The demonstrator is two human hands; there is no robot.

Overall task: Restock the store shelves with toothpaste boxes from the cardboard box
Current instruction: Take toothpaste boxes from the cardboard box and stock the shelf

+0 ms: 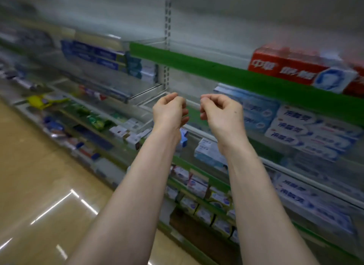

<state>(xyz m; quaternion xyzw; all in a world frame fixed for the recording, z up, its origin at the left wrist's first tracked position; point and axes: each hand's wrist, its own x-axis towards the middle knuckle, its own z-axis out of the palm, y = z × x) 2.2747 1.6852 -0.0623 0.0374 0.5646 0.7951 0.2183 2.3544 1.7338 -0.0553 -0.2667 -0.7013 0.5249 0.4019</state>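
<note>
Reaching toward the shelving, both forearms are extended, with the left hand [170, 112] and right hand [221, 112] side by side below the green rail [197, 64] and close together but apart.

Finding 1, position: the hands hang in front of an unfilled bay [189, 83] directly beneath the green rail. The bay is bounded on its left by the slotted upright [167, 75]. The pale blue toothpaste boxes [307, 130] are stacked below the rail to the right of the bay, and the right hand is the nearer to them. A red toothpaste box [291, 67] sits above the rail, further right. All stocked boxes lie flat with their long axis parallel to the rail.

Finding 2, grasp: the fingers of both hands are loosely curled downward and hold nothing. Neither hand touches a box or the shelf.

Finding 3, supply: the cardboard box is not in view, so its direction from the hands cannot be stated.

Assessment: the bay appears to be the restocking target. The next move likely requires turning away from the rail to fetch stock. Heavy blur limits detail.
</note>
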